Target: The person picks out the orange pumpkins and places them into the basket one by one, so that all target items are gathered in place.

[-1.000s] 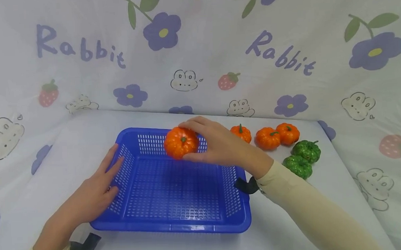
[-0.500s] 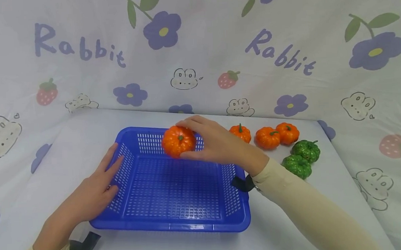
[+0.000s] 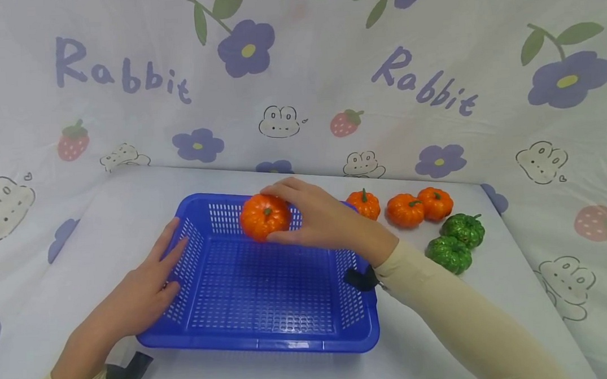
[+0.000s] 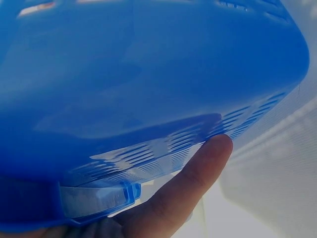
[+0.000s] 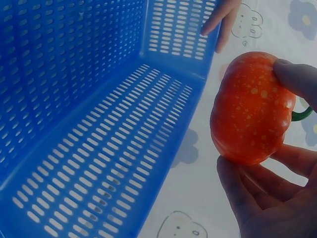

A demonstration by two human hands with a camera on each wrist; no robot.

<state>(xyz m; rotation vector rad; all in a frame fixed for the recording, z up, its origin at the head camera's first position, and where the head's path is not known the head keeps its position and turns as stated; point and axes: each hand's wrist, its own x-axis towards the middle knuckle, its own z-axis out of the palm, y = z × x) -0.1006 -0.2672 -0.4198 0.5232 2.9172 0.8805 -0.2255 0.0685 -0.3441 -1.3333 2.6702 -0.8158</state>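
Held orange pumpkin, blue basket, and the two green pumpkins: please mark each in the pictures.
Held orange pumpkin (image 3: 261, 217): head view, on its ribbed front, below the stem.
Blue basket (image 3: 259, 345): head view, on its near rim.
Green pumpkins (image 3: 463, 228): head view, on the farther one's top.

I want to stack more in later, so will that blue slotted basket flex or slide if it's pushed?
The basket looks like thin, slotted plastic, so its walls probably flex a little. Empty, it seems light and may slide on the smooth cloth; the left hand rests flat against its side, likely steadying it.
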